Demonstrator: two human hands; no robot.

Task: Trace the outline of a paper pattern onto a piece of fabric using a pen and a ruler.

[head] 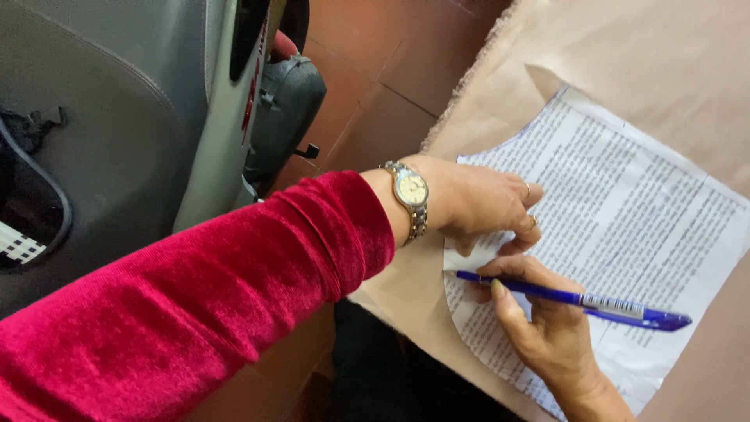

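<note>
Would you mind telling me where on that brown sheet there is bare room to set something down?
The brown sheet is bare above the printed paper, toward the top right, and in a narrow strip at the lower right corner. It is crowded at the paper's curved left edge, where the left hand, right hand and pen meet.

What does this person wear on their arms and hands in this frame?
The left arm has a long crimson velvet sleeve that ends just above the wrist. A metal-band wristwatch with a round pale dial sits on that wrist, and the left hand carries two thin rings. The right hand and wrist show no sleeve, watch or ring.
</note>
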